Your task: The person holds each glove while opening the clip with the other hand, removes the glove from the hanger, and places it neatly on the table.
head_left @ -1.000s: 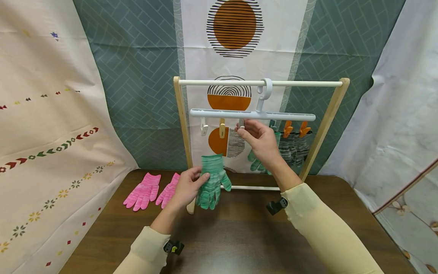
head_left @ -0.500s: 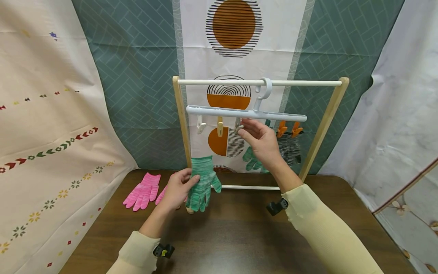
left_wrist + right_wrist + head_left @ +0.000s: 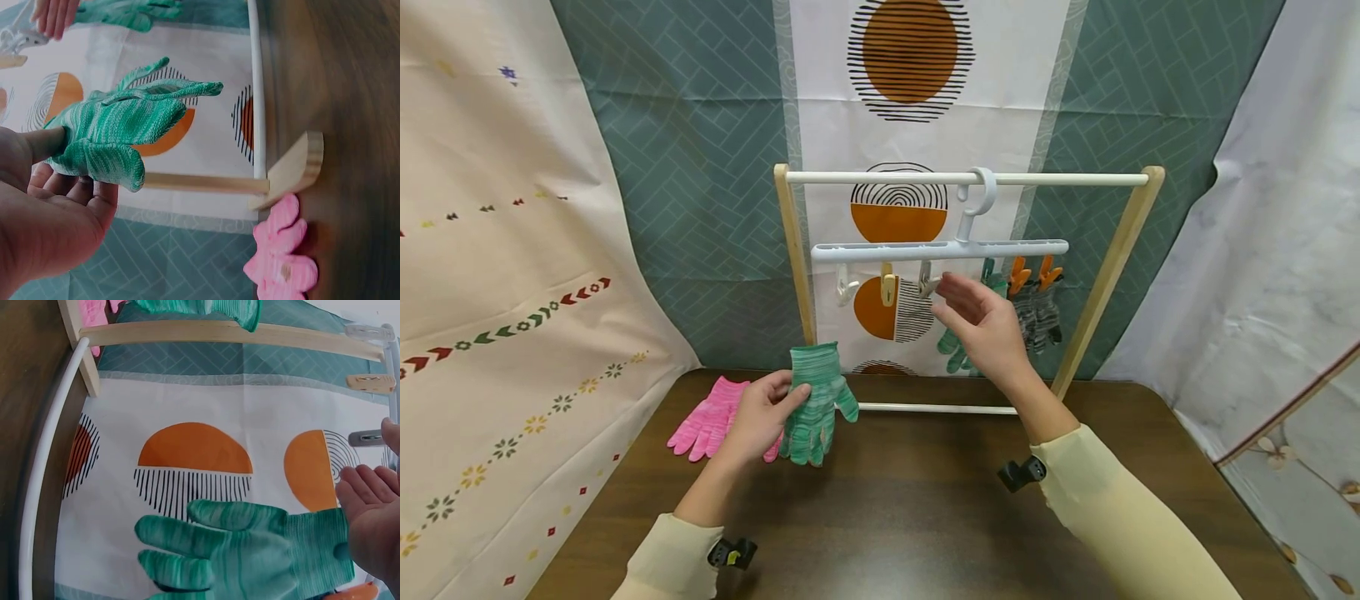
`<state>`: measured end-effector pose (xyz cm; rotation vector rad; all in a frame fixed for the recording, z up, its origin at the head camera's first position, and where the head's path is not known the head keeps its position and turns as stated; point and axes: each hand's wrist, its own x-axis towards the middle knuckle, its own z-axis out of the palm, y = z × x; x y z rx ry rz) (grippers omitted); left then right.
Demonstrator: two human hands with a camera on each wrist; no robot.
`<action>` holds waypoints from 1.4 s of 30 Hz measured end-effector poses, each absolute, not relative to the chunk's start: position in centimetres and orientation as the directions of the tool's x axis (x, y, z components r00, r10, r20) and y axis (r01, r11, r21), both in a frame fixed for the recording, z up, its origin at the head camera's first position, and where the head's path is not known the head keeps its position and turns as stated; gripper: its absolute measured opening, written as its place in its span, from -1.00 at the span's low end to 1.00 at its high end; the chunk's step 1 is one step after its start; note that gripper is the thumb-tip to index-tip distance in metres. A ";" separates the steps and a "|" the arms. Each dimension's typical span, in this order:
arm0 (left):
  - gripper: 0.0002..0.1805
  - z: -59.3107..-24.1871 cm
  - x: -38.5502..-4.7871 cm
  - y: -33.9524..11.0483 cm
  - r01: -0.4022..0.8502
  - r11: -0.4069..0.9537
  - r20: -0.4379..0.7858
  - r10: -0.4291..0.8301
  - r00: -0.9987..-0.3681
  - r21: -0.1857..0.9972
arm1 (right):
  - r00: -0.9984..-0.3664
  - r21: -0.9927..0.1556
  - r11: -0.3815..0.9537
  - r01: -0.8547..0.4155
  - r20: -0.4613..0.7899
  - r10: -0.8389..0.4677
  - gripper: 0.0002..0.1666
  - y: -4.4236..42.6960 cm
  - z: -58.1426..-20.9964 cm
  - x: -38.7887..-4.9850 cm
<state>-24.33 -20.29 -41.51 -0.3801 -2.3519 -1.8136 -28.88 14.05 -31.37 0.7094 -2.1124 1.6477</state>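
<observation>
Fingers of your L hand (image 3: 760,418) pinch the green glove (image 3: 818,402), approx 7 o'clock from hanger (image 3: 917,252); your R hand (image 3: 996,337) has fingers apart, w/ gray clip (image 3: 926,280) just beside at 10 o'clock.

Covered and cropped
Lower left in the head view, a pink glove (image 3: 772,451) is mostly hidden by the left hand (image 3: 758,414) and green glove (image 3: 815,408); the right hand (image 3: 379,519) is cropped by the right wrist view's right edge.
</observation>
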 end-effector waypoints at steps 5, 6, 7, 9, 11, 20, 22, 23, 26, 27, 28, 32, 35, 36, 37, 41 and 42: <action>-0.65 -41.7 -24.0 -21.5 0.277 0.246 0.259 0.100 -0.961 0.929 | -0.806 -0.765 0.255 -0.592 0.568 -0.167 -0.37 15.0 -32.2 -28.2; -0.65 -41.7 -24.0 -21.8 0.276 0.250 0.259 0.101 -0.961 0.928 | -0.805 -0.760 0.268 -0.592 0.568 -0.169 -0.37 15.2 -32.4 -28.1; -0.65 -41.8 -23.9 -22.1 0.273 0.255 0.255 0.101 -0.962 0.928 | -0.803 -0.754 0.280 -0.595 0.570 -0.173 -0.37 15.4 -32.5 -28.0; -0.64 -41.8 -23.8 -22.5 0.257 0.265 0.240 0.097 -0.966 0.929 | -0.800 -0.742 0.302 -0.598 0.570 -0.184 -0.36 15.8 -32.8 -27.7; -0.63 -41.8 -23.7 -23.0 0.234 0.278 0.217 0.090 -0.972 0.932 | -0.799 -0.731 0.326 -0.600 0.569 -0.193 -0.37 16.2 -33.0 -27.3; -0.58 -41.9 -23.0 -25.5 0.224 0.355 0.198 0.109 -0.974 0.908 | -0.812 -0.691 0.430 -0.581 0.526 -0.252 -0.32 18.2 -34.8 -25.5; -0.56 -42.1 -22.9 -26.2 0.231 0.385 0.202 0.115 -0.973 0.894 | -0.818 -0.690 0.442 -0.573 0.512 -0.261 -0.31 18.7 -35.2 -25.1; -0.55 -42.2 -22.8 -26.6 0.231 0.404 0.201 0.116 -0.973 0.885 | -0.821 -0.690 0.449 -0.568 0.506 -0.263 -0.31 18.9 -35.4 -24.9; -0.55 -42.4 -22.6 -27.8 0.243 0.463 0.206 0.130 -0.970 0.852 | -0.830 -0.688 0.465 -0.556 0.489 -0.269 -0.30 19.7 -35.9 -24.5; -0.57 -42.5 -22.6 -28.3 0.245 0.482 0.205 0.134 -0.970 0.841 | -0.831 -0.685 0.472 -0.555 0.487 -0.270 -0.30 20.0 -36.1 -24.4; -0.59 -42.6 -22.5 -28.7 0.243 0.501 0.201 0.136 -0.970 0.831 | -0.832 -0.684 0.477 -0.552 0.483 -0.271 -0.30 20.2 -36.3 -24.3; -0.65 -42.9 -22.2 -30.2 0.206 0.530 0.153 0.142 -0.978 0.822 | -0.831 -0.670 0.494 -0.554 0.477 -0.284 -0.30 20.9 -37.2 -24.0; -0.64 -43.3 -21.9 -31.2 0.176 0.555 0.113 0.147 -0.983 0.813 | -0.835 -0.666 0.505 -0.549 0.473 -0.283 -0.31 21.4 -37.7 -23.8; -0.64 -43.5 -21.8 -31.6 0.172 0.559 0.103 0.152 -0.983 0.811 | -0.836 -0.666 0.508 -0.547 0.471 -0.282 -0.31 21.5 -37.9 -23.7; -0.64 -43.7 -21.7 -32.0 0.168 0.563 0.096 0.155 -0.983 0.809 | -0.838 -0.666 0.512 -0.542 0.470 -0.276 -0.31 21.7 -38.0 -23.6; -0.75 -44.5 -21.6 -33.7 0.144 0.575 0.059 0.163 -0.985 0.806 | -0.847 -0.667 0.526 -0.527 0.461 -0.265 -0.31 22.2 -38.5 -23.3; -0.74 -44.7 -21.6 -34.2 0.128 0.576 0.042 0.160 -0.986 0.807 | -0.849 -0.668 0.528 -0.524 0.459 -0.262 -0.30 22.4 -38.6 -23.2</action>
